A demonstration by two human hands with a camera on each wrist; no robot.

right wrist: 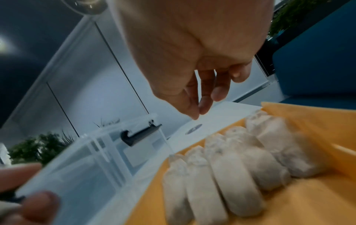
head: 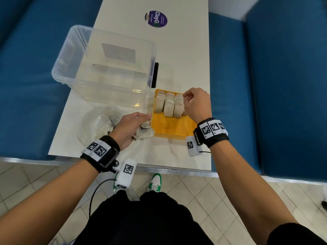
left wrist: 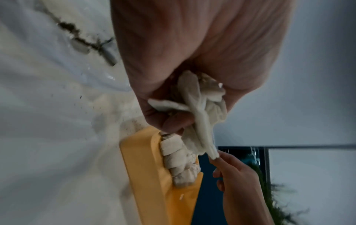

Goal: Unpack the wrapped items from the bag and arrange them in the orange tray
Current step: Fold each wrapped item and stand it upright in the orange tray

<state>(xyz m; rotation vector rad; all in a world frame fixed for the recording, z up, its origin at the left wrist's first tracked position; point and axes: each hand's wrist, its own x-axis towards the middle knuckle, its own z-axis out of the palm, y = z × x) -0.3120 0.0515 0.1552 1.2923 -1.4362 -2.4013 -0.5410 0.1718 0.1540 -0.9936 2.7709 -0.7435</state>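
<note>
Orange rectangular plastic tray (head: 169,129): carries pale paper-wrapped packets (head: 169,106) in far half only. Left hand (head: 130,127): grip clamped on further bunch of packets (head: 146,132) beside tray. Right hand (head: 197,105): grip loose, empty, over filled rows. Clear plastic bag (head: 96,124): flat on table (head: 177,50), apparently emptied.

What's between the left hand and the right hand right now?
The orange plastic tray with its rows of white wrapped packets lies between the left hand and right hand, seen in the head view.
</note>
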